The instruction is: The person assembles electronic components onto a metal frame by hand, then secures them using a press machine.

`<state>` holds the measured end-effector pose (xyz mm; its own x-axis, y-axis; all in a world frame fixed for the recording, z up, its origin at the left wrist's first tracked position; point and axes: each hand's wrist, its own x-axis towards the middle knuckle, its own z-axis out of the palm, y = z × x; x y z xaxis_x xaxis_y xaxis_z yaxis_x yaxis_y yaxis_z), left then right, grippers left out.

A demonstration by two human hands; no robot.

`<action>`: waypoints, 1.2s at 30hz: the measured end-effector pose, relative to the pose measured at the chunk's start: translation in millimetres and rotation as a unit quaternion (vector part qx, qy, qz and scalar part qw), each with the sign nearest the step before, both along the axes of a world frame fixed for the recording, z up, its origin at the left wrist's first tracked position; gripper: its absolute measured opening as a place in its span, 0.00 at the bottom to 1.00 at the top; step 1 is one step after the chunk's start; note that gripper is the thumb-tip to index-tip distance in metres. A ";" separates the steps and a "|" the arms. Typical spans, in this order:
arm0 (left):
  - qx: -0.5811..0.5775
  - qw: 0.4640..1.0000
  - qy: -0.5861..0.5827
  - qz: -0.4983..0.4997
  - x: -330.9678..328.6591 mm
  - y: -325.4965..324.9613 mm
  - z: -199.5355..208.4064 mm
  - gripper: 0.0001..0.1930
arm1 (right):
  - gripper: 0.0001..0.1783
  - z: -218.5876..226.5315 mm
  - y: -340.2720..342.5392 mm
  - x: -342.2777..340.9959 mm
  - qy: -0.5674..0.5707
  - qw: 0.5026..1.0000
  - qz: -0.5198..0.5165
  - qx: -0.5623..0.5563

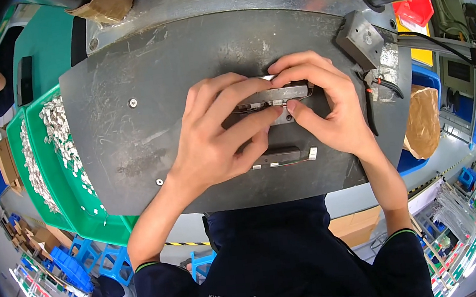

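Note:
A small metal fixture block [296, 91] lies on the dark work plate, with small white connectors [255, 106] and thin wires along its near side. My left hand [212, 128] comes over it from the left, one fingertip at its far edge and another at its near side. From the right, my right hand [330, 101] curls around it, index finger on the far side and thumb on the near side, almost meeting a left fingertip. What sits between the fingertips is too small to make out. Nearer me, a thin wire with white connector ends [313, 153] lies along a dark metal bar [277, 155].
Green bins [88, 208] of small white parts stand at the left. A grey metal block [360, 41] and pliers [370, 102] lie to the right of my right hand. Brown paper [423, 120] sits in a blue bin beyond the plate's right edge.

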<state>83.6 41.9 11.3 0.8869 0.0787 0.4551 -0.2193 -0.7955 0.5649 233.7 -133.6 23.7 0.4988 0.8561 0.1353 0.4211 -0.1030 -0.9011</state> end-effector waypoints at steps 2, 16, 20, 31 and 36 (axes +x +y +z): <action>-0.114 0.993 0.002 0.001 -0.8 5.7 -2.2 0.18 | 0.20 1.2 0.3 -0.4 -0.002 1.000 0.002 -0.004; -0.199 0.973 0.118 -0.019 9.0 19.6 14.8 0.22 | 0.19 0.1 4.1 0.3 0.048 0.999 -0.020 0.011; -0.278 0.952 0.130 -0.013 9.5 20.5 18.2 0.18 | 0.15 -0.8 -3.3 9.7 0.049 0.999 0.006 0.010; -0.080 0.994 0.067 -0.009 12.8 18.2 24.1 0.09 | 0.06 19.8 14.4 -13.7 -0.188 0.982 -0.013 -0.031; -0.059 0.996 0.063 -0.011 14.6 19.2 27.0 0.07 | 0.13 17.5 4.0 -14.6 -0.190 0.981 -0.028 -0.026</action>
<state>98.2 61.1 38.3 0.9383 0.1053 0.3294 -0.1575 -0.7178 0.6782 219.1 -129.6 41.1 0.4670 0.8396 0.2773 0.7180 -0.1770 -0.6731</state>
